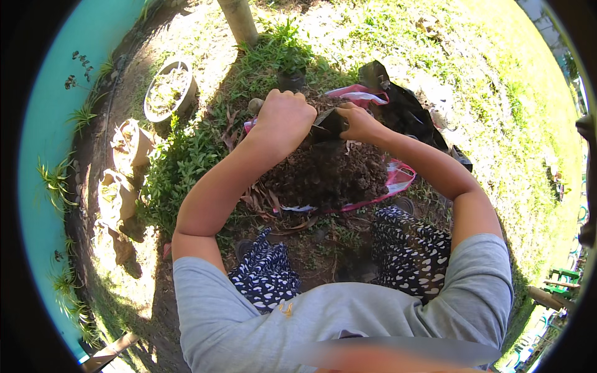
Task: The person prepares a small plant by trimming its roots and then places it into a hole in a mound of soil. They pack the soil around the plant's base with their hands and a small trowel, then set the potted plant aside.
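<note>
My left hand [285, 116] is closed in a fist above the soil pile. A rounded handle end [255, 106] sticks out at its left side, seemingly of a small hand tool; the rest is hidden by the fist. With thumb and fingers, my right hand [357, 122] pinches the rim of a small black plastic grow bag [329, 128] just right of the fist. Below both hands lies a heap of dark, crumbly soil [326, 177], resting on a red and white plastic sack [401, 179].
A large black plastic bag [410, 109] lies behind my right hand. Ahead stands a potted plant [293, 70] near a post [239, 23]. At left are a round planter [186, 95], several worn pots [133, 144], leafy plants [182, 172] and a turquoise wall [46, 121].
</note>
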The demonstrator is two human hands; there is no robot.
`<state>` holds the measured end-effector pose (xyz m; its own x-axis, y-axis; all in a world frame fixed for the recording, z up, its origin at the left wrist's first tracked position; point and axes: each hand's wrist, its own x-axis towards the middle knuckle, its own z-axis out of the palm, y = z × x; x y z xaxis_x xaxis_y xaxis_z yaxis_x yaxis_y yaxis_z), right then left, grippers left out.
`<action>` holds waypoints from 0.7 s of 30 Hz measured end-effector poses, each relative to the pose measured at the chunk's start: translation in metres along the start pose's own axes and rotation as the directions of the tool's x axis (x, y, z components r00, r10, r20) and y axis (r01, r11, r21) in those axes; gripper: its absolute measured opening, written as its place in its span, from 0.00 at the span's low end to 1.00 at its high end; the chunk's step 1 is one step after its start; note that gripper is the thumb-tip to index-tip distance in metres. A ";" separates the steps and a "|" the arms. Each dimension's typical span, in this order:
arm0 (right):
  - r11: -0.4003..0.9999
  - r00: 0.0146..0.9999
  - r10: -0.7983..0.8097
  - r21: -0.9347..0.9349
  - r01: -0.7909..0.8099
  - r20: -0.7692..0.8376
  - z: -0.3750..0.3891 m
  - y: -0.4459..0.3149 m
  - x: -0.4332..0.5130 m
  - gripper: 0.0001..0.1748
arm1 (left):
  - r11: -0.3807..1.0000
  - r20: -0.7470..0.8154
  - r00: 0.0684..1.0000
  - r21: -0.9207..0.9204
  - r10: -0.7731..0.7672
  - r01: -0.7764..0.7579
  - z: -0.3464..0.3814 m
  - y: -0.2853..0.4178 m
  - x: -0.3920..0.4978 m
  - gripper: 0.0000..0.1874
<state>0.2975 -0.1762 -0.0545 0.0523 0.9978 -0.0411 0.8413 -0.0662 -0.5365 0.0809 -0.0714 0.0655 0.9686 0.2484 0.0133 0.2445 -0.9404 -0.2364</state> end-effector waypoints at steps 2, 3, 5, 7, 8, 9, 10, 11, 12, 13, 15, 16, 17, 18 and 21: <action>1.000 1.000 -0.001 -0.006 0.001 0.009 0.001 -0.001 -0.001 0.45 | 0.997 0.040 0.997 -0.019 0.069 -0.069 0.003 0.004 -0.004 0.05; 1.000 1.000 -0.010 -0.010 0.010 0.013 0.002 -0.003 -0.002 0.45 | 0.999 0.032 0.998 -0.005 0.053 -0.053 0.004 0.004 -0.006 0.05; 1.000 0.999 -0.027 -0.012 0.027 0.023 0.005 -0.006 -0.002 0.46 | 0.995 0.036 0.996 -0.061 0.085 -0.082 0.006 0.003 -0.006 0.05; 0.999 0.999 -0.036 -0.006 0.036 0.023 0.007 -0.008 -0.004 0.46 | 0.999 -0.005 1.000 -0.030 0.016 -0.016 0.008 0.002 -0.008 0.05; 1.000 0.999 -0.024 -0.007 0.024 0.033 0.007 -0.009 -0.004 0.46 | 1.000 -0.025 1.000 -0.026 0.001 -0.002 0.009 0.003 -0.008 0.05; 1.000 0.999 -0.026 -0.008 0.026 0.032 0.008 -0.010 -0.004 0.46 | 0.998 -0.084 0.995 0.021 -0.062 0.064 0.009 0.002 -0.009 0.05; 0.999 0.999 -0.025 -0.024 0.026 0.031 0.008 -0.011 -0.003 0.46 | 0.999 -0.062 0.997 0.014 -0.044 0.045 0.010 0.006 -0.009 0.05; 0.999 0.999 -0.031 -0.008 0.031 0.033 0.008 -0.011 -0.003 0.46 | 1.000 -0.051 0.999 -0.002 0.012 -0.012 0.011 0.010 -0.009 0.05; 1.000 0.999 -0.031 -0.004 0.031 0.039 0.008 -0.012 -0.002 0.46 | 0.999 -0.023 0.999 -0.006 0.034 -0.034 0.011 0.009 -0.010 0.05; 0.999 0.998 -0.032 -0.001 0.032 0.047 0.008 -0.012 -0.002 0.46 | 0.993 0.029 0.994 -0.059 0.102 -0.100 0.012 0.010 -0.010 0.04; 0.999 0.998 -0.036 0.003 0.036 0.058 0.006 -0.012 0.002 0.46 | 1.000 -0.037 0.999 -0.005 0.020 -0.020 0.013 0.008 -0.012 0.04; 0.999 0.997 -0.034 0.000 0.034 0.071 0.005 -0.011 0.002 0.47 | 1.000 -0.048 0.999 -0.004 -0.007 0.006 0.013 0.007 -0.014 0.04; 1.000 0.997 -0.027 0.015 0.025 0.076 0.003 -0.010 0.003 0.47 | 0.995 -0.116 0.990 0.037 -0.086 0.090 0.014 0.006 -0.013 0.04; 0.999 0.996 -0.020 0.028 0.017 0.087 0.002 -0.009 0.004 0.47 | 0.992 -0.148 0.983 0.045 -0.111 0.119 0.015 0.007 -0.013 0.04; 0.999 0.992 -0.003 0.037 -0.002 0.127 0.001 -0.009 0.009 0.48 | 1.000 -0.036 0.999 0.015 0.013 -0.012 0.016 0.009 -0.007 0.04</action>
<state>0.2898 -0.1667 -0.0508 -0.0193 0.9891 -0.1463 0.8208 -0.0679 -0.5672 0.0757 -0.0780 0.0480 0.9727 0.2277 0.0457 0.2318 -0.9397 -0.2514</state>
